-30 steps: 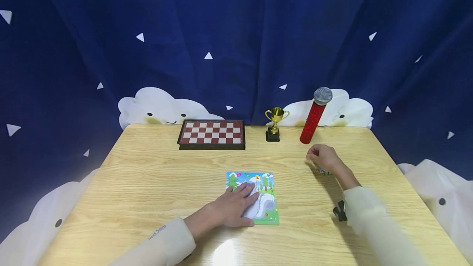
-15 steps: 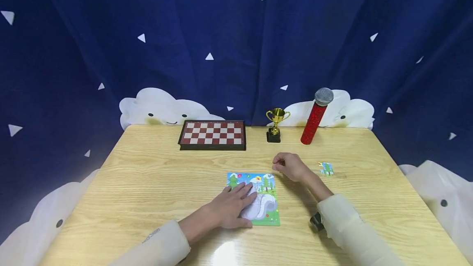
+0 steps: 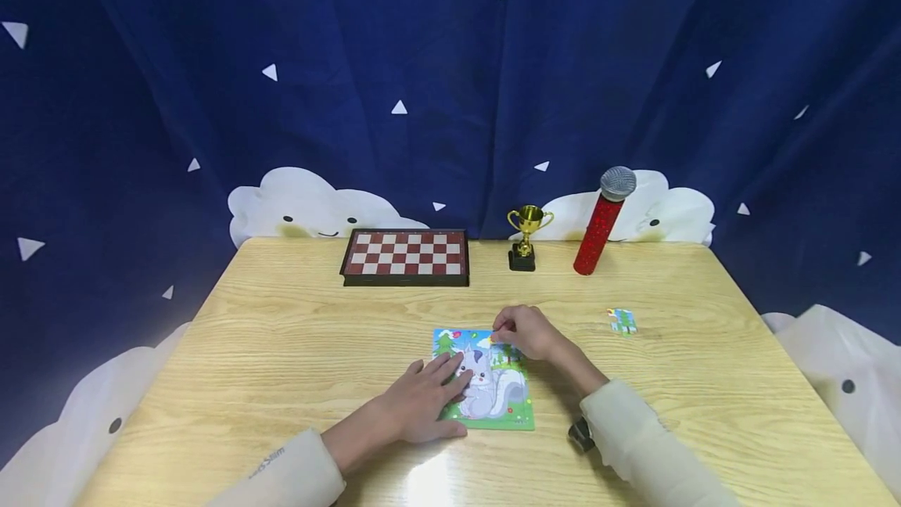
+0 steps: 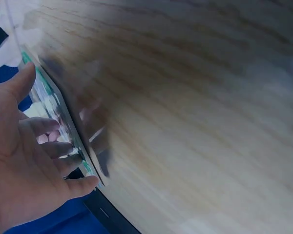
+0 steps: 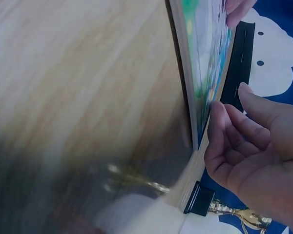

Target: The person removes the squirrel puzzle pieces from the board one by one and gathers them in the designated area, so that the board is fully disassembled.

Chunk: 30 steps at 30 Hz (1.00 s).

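Observation:
A square jigsaw puzzle (image 3: 517, 413) with a grey squirrel, trees and flowers lies on the wooden table. My left hand (image 3: 421, 401) rests on its left side, fingers spread over the picture. At the top right part of the puzzle is my right hand (image 3: 529, 331), fingers bent and fingertips right at the picture near the upper edge. In the right wrist view the thumb (image 5: 251, 97) stands apart from the bent fingers, and no piece shows between them. A loose puzzle section (image 3: 622, 321) with green trees lies to the right of that hand.
Along the back of the table stand a red-and-white checkered board (image 3: 406, 258), a small gold trophy cup (image 3: 526, 230) on a black base, and a red microphone (image 3: 601, 229) with a silver head. A dark blue curtain (image 3: 450, 61) hangs behind the table.
My right hand has moved left from the loose section at the right to the puzzle's upper edge. My left hand has slid slightly left, showing more of the squirrel.

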Each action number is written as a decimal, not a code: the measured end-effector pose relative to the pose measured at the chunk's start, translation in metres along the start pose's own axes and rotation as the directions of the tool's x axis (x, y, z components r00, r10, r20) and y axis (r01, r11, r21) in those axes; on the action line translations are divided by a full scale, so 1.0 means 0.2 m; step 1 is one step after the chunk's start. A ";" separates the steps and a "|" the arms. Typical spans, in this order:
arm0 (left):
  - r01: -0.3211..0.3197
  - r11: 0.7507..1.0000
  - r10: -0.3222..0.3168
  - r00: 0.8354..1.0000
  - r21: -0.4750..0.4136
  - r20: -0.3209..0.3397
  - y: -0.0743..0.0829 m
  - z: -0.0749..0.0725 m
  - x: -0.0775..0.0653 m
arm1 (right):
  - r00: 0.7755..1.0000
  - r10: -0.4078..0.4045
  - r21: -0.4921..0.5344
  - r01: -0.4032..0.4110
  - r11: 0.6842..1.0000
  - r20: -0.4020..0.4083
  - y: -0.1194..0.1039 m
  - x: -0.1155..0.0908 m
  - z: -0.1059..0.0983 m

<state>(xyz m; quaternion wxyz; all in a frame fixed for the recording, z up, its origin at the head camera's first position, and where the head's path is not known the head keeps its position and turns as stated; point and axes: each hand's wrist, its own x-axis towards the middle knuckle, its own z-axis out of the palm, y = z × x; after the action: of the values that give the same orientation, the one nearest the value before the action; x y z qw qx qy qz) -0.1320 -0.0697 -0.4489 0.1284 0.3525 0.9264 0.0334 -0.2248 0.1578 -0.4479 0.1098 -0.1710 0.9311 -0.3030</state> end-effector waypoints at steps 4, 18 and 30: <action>0.007 1.000 -0.007 1.000 0.029 -0.007 0.01 0.01 0.01 | 0.999 0.044 0.009 -0.044 0.999 0.011 -0.02 0.00 0.01; 0.042 0.997 -0.044 0.998 0.058 0.036 0.03 0.00 0.00 | 0.998 0.036 0.041 -0.038 0.998 0.059 -0.03 0.01 0.03; 0.057 0.996 -0.061 0.996 0.063 0.060 0.04 -0.01 0.00 | 1.000 -0.014 0.039 0.013 0.999 0.025 -0.04 0.01 0.03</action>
<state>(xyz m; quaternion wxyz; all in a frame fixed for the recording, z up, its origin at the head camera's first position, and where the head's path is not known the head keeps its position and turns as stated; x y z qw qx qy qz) -0.1285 -0.0642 -0.4450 0.1472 0.3297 0.9325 -0.0096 -0.2218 0.1469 -0.4483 0.1229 -0.1792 0.9224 -0.3194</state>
